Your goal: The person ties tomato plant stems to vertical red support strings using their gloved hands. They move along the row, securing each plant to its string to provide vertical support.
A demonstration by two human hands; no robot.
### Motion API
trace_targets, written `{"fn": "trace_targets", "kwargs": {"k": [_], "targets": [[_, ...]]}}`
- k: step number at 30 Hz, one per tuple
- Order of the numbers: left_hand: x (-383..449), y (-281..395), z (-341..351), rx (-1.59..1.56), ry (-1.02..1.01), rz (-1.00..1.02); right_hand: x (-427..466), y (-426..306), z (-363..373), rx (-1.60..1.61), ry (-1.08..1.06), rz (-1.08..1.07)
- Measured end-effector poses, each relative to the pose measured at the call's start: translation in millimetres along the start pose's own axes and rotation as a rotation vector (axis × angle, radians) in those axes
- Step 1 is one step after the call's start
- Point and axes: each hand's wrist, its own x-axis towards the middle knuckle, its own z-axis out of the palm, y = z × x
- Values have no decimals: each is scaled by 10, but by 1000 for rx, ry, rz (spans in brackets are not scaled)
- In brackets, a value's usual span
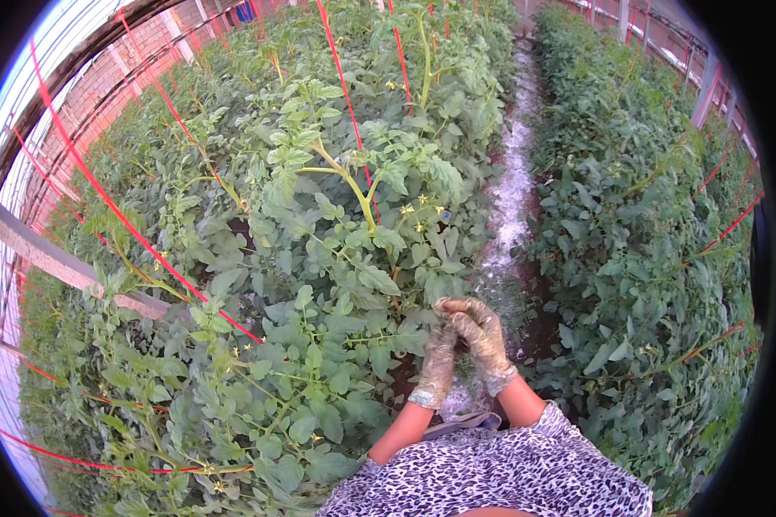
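Observation:
Both my hands are in stained, translucent gloves and meet in front of my body. My left hand (438, 365) points away from me, its fingertips mostly hidden behind the other hand. My right hand (485, 339) bends over it with curled fingers. Whether anything small sits between them cannot be made out. Just left of and beyond the hands stands a tomato plant with a thick pale stem (361, 197), green leaves and yellow flowers (420, 210). A red string (352, 110) runs down beside that stem.
A narrow path (516, 174) with whitish patches runs ahead between dense plant rows. Another tomato row (621, 258) borders it on the right. Taut red strings (113, 200) cross the left side. A post (52, 252) slants in there, and a brick wall (103, 84) stands behind.

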Motion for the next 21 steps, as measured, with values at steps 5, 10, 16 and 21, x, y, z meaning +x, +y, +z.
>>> {"fn": "trace_targets", "kwargs": {"k": [5, 10, 16, 21], "targets": [[295, 622, -245, 50, 230, 252, 535, 124, -177, -84, 20, -17], [706, 1212, -433, 21, 412, 513, 1051, 190, -154, -117, -132, 26], [1513, 1628, -426, 39, 478, 658, 1761, 107, -63, -157, -380, -27], [2191, 1725, -650, 434, 545, 553, 2530, -297, 14, -340, -555, -398]]}}
